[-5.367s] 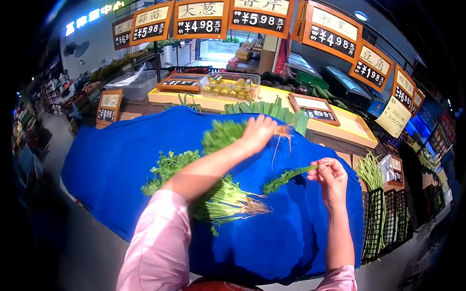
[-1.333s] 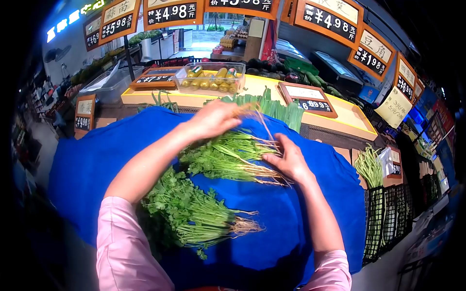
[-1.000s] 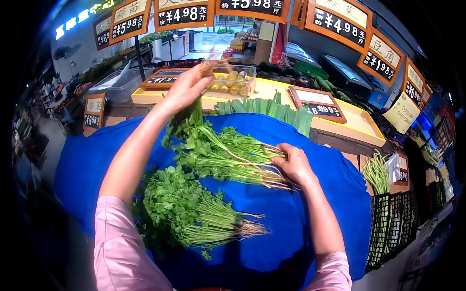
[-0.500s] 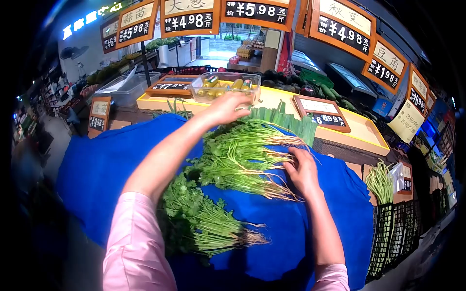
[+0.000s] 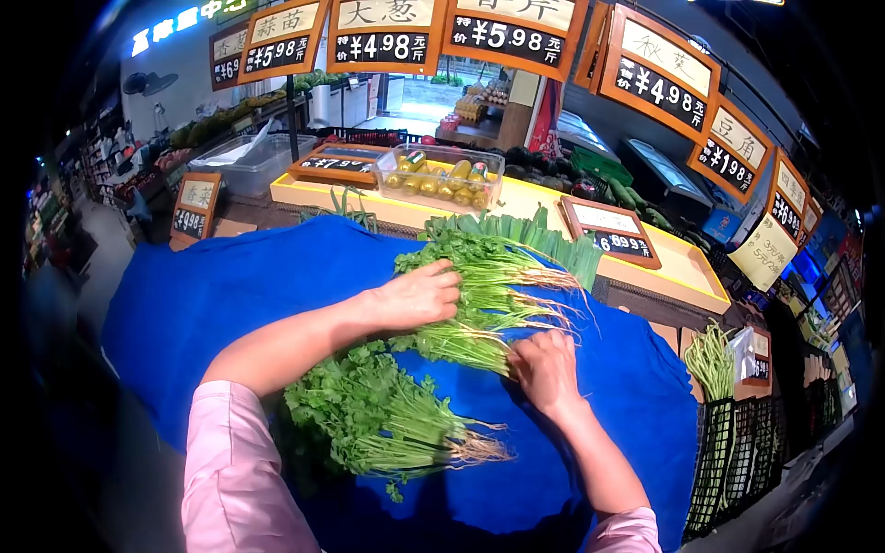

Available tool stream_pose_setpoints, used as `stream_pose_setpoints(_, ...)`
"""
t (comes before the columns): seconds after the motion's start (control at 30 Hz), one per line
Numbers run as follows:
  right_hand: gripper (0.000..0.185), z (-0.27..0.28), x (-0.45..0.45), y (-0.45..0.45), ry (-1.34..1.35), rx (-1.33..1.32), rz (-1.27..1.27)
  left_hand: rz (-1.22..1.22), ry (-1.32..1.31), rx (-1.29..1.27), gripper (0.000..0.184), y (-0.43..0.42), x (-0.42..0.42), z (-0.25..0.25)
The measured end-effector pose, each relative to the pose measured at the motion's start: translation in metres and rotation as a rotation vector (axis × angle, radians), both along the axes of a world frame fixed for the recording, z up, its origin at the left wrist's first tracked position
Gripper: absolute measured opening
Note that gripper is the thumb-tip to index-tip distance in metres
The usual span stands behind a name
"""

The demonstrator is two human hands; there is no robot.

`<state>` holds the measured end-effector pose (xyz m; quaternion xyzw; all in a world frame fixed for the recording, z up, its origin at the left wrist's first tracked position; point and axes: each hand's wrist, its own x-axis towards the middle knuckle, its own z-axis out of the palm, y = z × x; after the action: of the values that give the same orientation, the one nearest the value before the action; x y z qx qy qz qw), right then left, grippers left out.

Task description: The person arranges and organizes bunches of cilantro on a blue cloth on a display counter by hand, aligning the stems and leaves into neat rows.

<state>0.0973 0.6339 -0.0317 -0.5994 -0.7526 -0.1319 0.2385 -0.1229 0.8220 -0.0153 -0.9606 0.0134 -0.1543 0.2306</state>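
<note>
Two bunches of leafy green herbs with pale roots lie on a blue cloth [image 5: 203, 304]. My left hand [image 5: 419, 295] rests on the leaves and stems of the upper bunch [image 5: 489, 263], its fingers curled around some of them. At that bunch's lower root end, my right hand [image 5: 546, 367] has its fingers closed on the stems and roots, which it partly covers. The lower bunch [image 5: 387, 419] lies nearer to me, untouched, with its roots pointing right.
Behind the cloth are leeks [image 5: 553, 241], a yellow-edged tray [image 5: 673, 272] and a clear box of yellow-green fruit [image 5: 438, 180]. Long beans [image 5: 710, 364] and a black mesh crate [image 5: 737, 452] stand at the right. Price signs [image 5: 659, 69] hang above.
My left hand has come down from the top edge of the upper bunch onto its leaves. My right hand has moved lower, to the bottom roots, and closed. The view has shifted slightly.
</note>
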Motion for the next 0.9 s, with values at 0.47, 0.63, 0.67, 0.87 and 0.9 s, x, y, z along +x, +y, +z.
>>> stream_pose_setpoints(0.47,0.021,0.005,-0.009,-0.027,0.167,0.108,0.237,0.185,-0.144,-0.299,0.016,-0.004,-0.028,0.017)
stream_pose_setpoints(0.63,0.016,0.022,0.009,-0.004,0.339,0.262,0.136,0.188,-0.290,-0.422,0.021,-0.012,0.003,0.008)
stream_pose_setpoints(0.67,0.014,0.021,0.015,0.005,0.304,0.283,0.069,0.177,-0.285,-0.413,0.022,-0.008,0.010,0.003)
stream_pose_setpoints(0.87,0.033,0.003,0.044,0.032,0.164,0.176,-0.135,0.209,-0.217,-0.236,0.027,-0.010,0.043,-0.011)
stream_pose_setpoints(0.9,0.035,0.003,0.046,0.031,0.182,0.116,-0.153,0.210,-0.204,-0.222,0.027,-0.011,0.045,-0.012)
